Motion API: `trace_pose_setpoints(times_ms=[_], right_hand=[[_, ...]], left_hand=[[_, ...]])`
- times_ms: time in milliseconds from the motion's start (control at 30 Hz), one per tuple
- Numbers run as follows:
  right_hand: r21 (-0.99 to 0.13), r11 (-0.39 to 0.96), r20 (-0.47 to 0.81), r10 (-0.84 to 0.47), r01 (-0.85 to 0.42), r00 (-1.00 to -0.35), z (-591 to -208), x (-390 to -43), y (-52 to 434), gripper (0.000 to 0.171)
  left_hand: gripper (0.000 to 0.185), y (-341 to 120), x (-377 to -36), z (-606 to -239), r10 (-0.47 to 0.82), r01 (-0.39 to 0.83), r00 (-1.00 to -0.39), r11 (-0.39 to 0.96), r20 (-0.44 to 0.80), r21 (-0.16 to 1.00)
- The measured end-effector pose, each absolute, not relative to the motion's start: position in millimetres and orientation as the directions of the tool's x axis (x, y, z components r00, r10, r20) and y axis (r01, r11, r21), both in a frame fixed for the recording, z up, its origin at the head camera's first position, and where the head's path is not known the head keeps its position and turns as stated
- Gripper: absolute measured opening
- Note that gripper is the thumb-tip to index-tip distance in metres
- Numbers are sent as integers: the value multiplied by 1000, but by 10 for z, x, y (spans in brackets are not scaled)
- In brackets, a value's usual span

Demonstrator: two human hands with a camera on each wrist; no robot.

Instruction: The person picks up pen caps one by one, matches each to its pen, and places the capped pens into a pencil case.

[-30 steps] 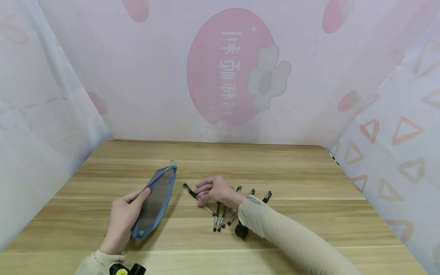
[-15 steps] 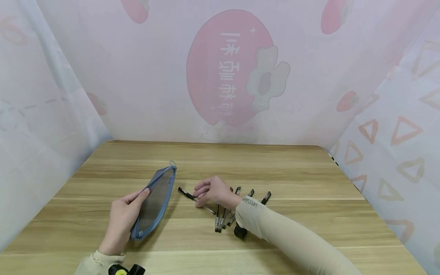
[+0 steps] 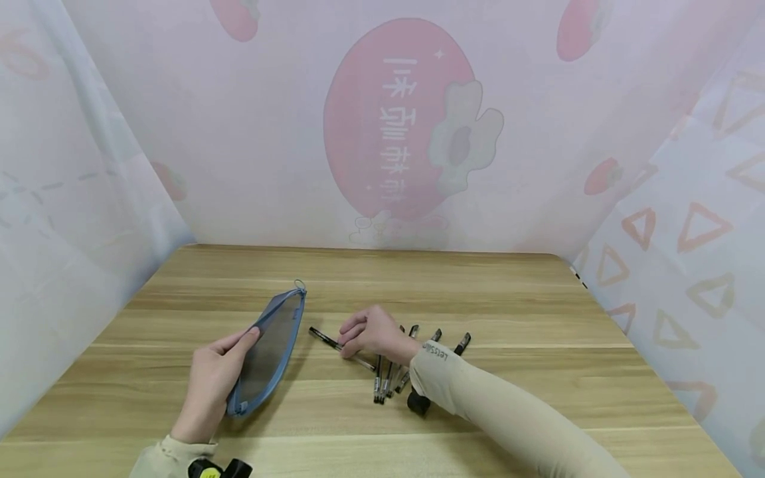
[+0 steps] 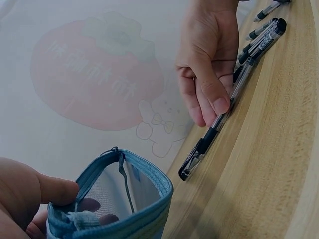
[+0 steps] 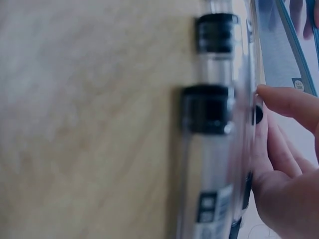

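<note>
The left hand (image 3: 212, 382) holds the blue pouch (image 3: 267, 350) propped open on the surface (image 3: 514, 299), with bare wood toward the far edge. The right hand (image 3: 372, 332) pinches a pen (image 3: 325, 338) lying just beside the pouch. Only the left wrist view shows the pouch's gaping mouth.

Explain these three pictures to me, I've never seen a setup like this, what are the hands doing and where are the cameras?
There is no machine here: a person works with two bare hands and wears three cameras. The wide picture comes from the head and looks down at a wooden table. The other two come from the wrists and look closely at each hand's work. The left hand holds a blue mesh pencil pouch, its fingers at the open mouth, as the left wrist view shows. The right hand pinches one black-capped pen against the table. A loose bunch of similar pens lies just behind that hand. The right wrist view is blurred; it shows pen barrels very close and fingertips.
</note>
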State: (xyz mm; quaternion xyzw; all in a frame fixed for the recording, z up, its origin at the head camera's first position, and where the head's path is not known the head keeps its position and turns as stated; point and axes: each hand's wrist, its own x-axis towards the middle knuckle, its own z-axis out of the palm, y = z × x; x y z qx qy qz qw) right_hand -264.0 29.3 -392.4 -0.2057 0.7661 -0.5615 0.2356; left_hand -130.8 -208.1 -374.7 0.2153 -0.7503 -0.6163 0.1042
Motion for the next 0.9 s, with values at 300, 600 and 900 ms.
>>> trace_pose_setpoints(times_ms=[300,600,900], right_hand=[[-965,261,-147,-575,-9,-805,-3911,-2643,314,36],[-968,249,-153,-577,5,-802,-3900,-2618,328,37],[-979,174,-187,-576,104,-796,-3864,-2555,365,41]], left_hand=[[60,-2091,-1321,-3757,-458,-199,-882,149,-110,969],[62,-2108,-1328,-3754,-469,-206,-875,143,-117,968],[64,-2107,-1312,-3755,-493,-229,-860,140,-133,963]])
